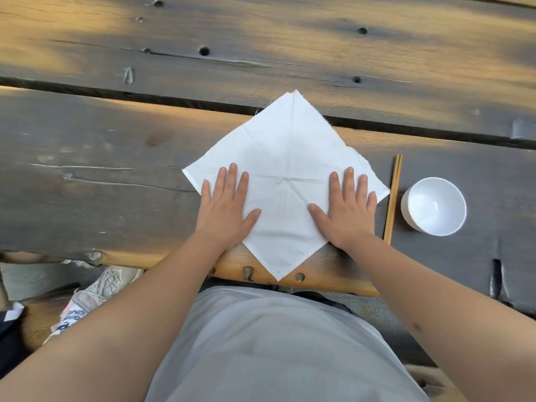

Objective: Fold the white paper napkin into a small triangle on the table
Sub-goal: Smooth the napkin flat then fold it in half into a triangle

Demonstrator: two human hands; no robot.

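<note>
The white napkin [285, 158] lies spread flat as a diamond on the dark wooden table [101, 158]. One corner points away from me and the near corner hangs slightly over the table's front edge. Creases cross at its middle. My left hand [224, 210] rests flat, palm down, on the napkin's left part with fingers spread. On the right part, my right hand [346, 211] presses flat the same way. Neither hand grips anything.
A pair of wooden chopsticks [393, 198] lies just right of the napkin, and a white empty bowl [434, 206] stands beyond them. A gap between planks [145, 97] runs across under the napkin's far corner. A shoe [95, 294] shows below the table edge.
</note>
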